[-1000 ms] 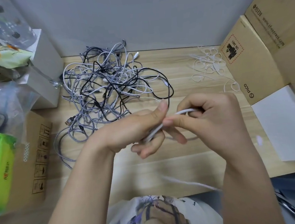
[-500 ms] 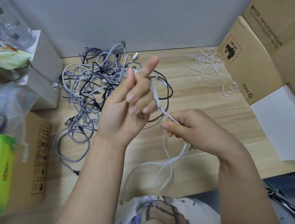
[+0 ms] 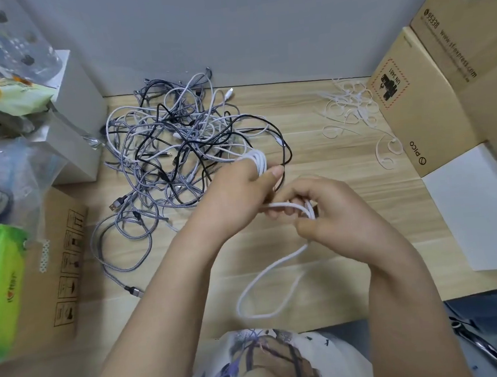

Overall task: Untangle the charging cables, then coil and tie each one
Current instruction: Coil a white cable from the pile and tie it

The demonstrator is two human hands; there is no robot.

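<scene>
The white charging cable [image 3: 257, 163] is partly wound: several turns sit bunched over the fingers of the left hand [image 3: 236, 198], just in front of the tangled pile, and the thumb presses them in place. From there a strand runs across to the right hand [image 3: 332, 211], whose fingers curl round it and pinch it close to the coil. Below that hand the free tail [image 3: 267, 288] hangs in one long loop above the near edge of the wooden desk [image 3: 312, 141].

The step in hand looks like coiling. To do it well, each new turn should match the ones already on the fingers and lie beside them, not across. The right hand would best let the cable slide through a light pinch, so that twist runs out along the tail instead of kinking. The left thumb should hold the bundle firm throughout.

The tangled pile of grey braided, black and white cables [image 3: 179, 152] lies just behind the left hand; whether the coil touches its black cable [image 3: 285, 143] is hard to tell. The white cable ties [image 3: 350, 106] lie well apart at the back right, beside the cardboard box [image 3: 425, 106], for tying afterwards.
</scene>
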